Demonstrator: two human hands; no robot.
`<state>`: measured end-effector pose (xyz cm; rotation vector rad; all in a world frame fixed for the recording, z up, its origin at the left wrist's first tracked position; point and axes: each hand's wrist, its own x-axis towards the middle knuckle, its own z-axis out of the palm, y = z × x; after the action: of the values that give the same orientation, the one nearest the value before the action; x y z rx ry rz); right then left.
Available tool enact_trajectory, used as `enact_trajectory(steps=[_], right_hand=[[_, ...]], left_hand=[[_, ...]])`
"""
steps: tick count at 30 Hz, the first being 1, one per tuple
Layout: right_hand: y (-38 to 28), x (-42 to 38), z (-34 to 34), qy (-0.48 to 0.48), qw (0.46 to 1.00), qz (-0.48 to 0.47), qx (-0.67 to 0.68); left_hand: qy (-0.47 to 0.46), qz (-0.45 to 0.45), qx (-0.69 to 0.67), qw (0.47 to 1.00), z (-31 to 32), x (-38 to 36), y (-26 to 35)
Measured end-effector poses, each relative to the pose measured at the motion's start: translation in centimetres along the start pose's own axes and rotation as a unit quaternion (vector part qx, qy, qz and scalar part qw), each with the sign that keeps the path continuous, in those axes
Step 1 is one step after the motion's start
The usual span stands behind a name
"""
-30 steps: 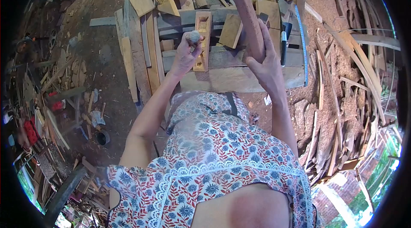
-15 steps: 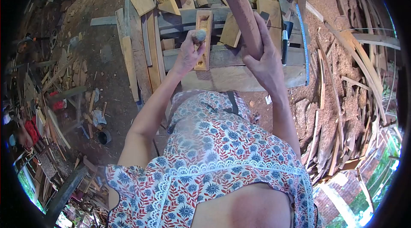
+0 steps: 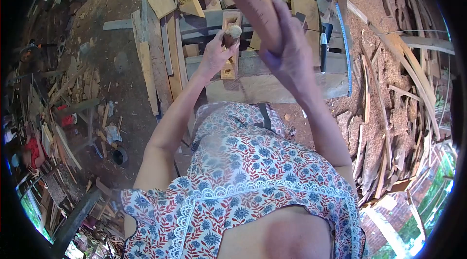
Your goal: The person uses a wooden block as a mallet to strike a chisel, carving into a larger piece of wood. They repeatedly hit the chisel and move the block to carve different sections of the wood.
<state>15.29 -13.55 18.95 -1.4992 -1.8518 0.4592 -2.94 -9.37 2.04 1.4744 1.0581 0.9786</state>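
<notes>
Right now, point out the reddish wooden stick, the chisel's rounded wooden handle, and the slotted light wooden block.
reddish wooden stick point(image 3: 250, 1): head view, mid-shaft above the right hand
chisel's rounded wooden handle point(image 3: 234, 31): head view, handle top
slotted light wooden block point(image 3: 232, 19): head view, upper face

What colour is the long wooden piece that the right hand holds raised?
Reddish brown, though blurred. The wooden piece in the right hand shows in the head view.

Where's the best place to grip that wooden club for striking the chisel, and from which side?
Grip the club at its lower end, where the right hand wraps it now, coming from the right. It is a long straight bar, so an end grip leaves its length free above the chisel, which the left hand holds upright on the block.
</notes>
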Motion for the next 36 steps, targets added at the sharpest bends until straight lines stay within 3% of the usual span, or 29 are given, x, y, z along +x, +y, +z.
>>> enact_trajectory(steps=[3, 5, 7, 9, 12, 13, 14, 16, 17, 18, 20, 21, 25, 31, 36], right_hand=[[3.5, -1.2, 2.8, -0.200, 0.959, -0.011, -0.202], [2.6, -0.6, 1.9, -0.175, 0.973, 0.013, -0.153], [1.3, -0.1, 0.9, -0.167, 0.980, 0.043, -0.099], [0.2, 1.1, 0.3, -0.013, 1.000, -0.004, -0.017], [3.1, -0.4, 2.9, -0.028, 0.997, -0.048, -0.045], [3.4, -0.6, 3.4, -0.175, 0.977, 0.001, -0.121], [3.6, -0.9, 3.4, -0.174, 0.977, -0.002, -0.121], [3.3, -1.3, 2.9, -0.171, 0.980, 0.099, -0.022], [3.0, -1.1, 2.3, -0.110, 0.991, 0.078, 0.018], [2.6, -0.8, 1.5, -0.112, 0.990, 0.080, 0.019], [1.7, 0.1, -0.1, -0.021, 0.985, 0.155, 0.077], [1.1, 0.3, -1.0, -0.023, 0.970, 0.205, 0.131], [3.1, -1.0, -1.1, 0.001, 0.980, 0.171, 0.104], [2.8, -2.4, -0.3, -0.032, 0.972, 0.214, 0.089], [3.1, -2.7, 0.2, -0.028, 0.976, 0.197, 0.090]], left_hand=[[-0.014, -0.021, 0.039, 0.999, -0.1, 0.1, -2.0], [-0.011, -0.030, 0.071, 0.997, -0.2, 0.8, -1.7], [-0.001, -0.007, -0.001, 1.000, 0.1, 0.6, -1.1], [-0.001, 0.011, -0.046, 0.999, 0.2, 0.2, -1.0], [0.004, -0.019, -0.064, 0.998, 0.1, 0.1, -1.1], [0.005, -0.015, -0.065, 0.998, 0.1, 0.2, -1.4], [-0.003, 0.019, -0.010, 1.000, -0.2, 0.2, -1.7], [-0.005, 0.050, 0.044, 0.998, -0.4, 0.2, -2.1], [0.020, 0.038, -0.040, 0.998, -0.1, 0.0, -2.2], [0.044, 0.029, -0.124, 0.991, 0.0, -0.1, -2.2], [0.062, 0.052, -0.121, 0.989, -0.3, -0.3, -1.0], [0.077, 0.037, -0.125, 0.988, -0.4, -0.4, -0.2], [0.092, 0.023, -0.167, 0.981, 0.1, -0.2, 0.3], [0.065, 0.010, -0.137, 0.988, 0.3, 0.0, -0.4], [0.058, 0.021, -0.144, 0.988, 0.8, -0.1, -1.1]])
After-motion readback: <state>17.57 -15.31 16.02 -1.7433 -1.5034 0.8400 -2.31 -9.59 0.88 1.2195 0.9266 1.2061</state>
